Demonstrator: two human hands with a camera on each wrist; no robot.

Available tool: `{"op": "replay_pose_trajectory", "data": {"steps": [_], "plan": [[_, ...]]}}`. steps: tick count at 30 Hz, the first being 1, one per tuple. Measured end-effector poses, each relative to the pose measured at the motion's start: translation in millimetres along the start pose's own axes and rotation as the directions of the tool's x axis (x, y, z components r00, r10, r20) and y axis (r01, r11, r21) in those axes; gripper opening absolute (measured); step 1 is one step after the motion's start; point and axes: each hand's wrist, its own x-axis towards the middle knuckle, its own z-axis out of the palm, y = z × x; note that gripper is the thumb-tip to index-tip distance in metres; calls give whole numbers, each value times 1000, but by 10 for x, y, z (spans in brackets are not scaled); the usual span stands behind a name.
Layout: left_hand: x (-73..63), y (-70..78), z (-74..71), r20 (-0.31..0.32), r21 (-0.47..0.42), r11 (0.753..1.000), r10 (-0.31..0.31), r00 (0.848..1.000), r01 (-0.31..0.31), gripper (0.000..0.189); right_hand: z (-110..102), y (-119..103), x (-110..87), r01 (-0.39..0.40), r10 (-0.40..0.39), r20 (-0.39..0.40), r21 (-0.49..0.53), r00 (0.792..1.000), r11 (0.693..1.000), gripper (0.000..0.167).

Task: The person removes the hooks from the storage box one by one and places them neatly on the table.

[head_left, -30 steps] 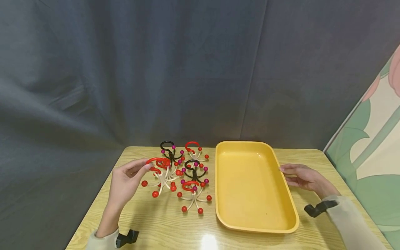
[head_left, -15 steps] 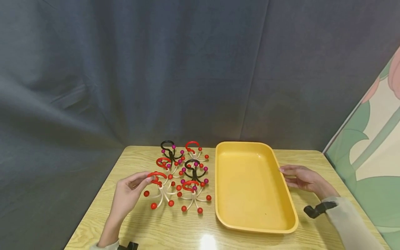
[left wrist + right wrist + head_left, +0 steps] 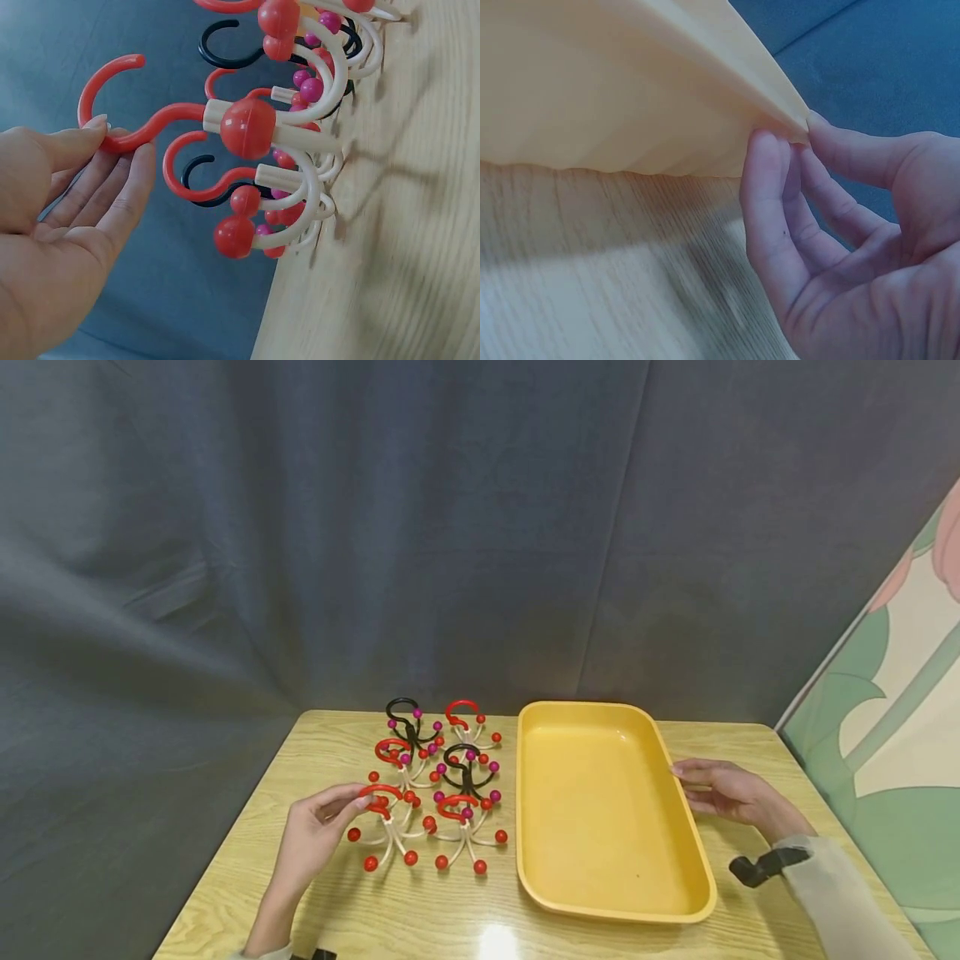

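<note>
In the head view my left hand point(image 3: 313, 835) pinches the red curved top of a claw-shaped hanging hook point(image 3: 392, 828) with white prongs and red ball tips. It is upright, its prongs low over the wooden table. The left wrist view shows thumb and fingertips on the red bend of this hook point(image 3: 169, 116); the lower prongs are partly hidden behind a ball. My right hand point(image 3: 729, 789) holds the right rim of a yellow tray point(image 3: 517, 827). In the right wrist view, the thumb lies on top of the tray rim point(image 3: 799, 124), fingers beneath.
Beside the held hook stand several similar ones: a red-and-white hook point(image 3: 465, 831) at its right, a black hook point(image 3: 467, 772) with magenta balls, and others behind. A dark curtain point(image 3: 480, 527) hangs at the table's point(image 3: 247, 893) back edge.
My left hand has lowered the red-and-white hook and brought it toward the table's front, at the near end of the left row. The right hand and tray stay in place.
</note>
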Motion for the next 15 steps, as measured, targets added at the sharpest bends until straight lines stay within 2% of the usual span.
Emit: {"op": "replay_pose_trajectory", "data": {"steps": [8, 15], "plan": [[-49, -21, 17, -68, 13, 1000, 7, 998, -6, 23, -7, -2, 6, 9, -10, 28, 16, 1000, 1000, 19], [-46, -84, 43, -100, -23, 1000, -8, 995, 5, 23, -6, 15, 13, -4, 4, -12, 0, 1000, 1000, 17]]}}
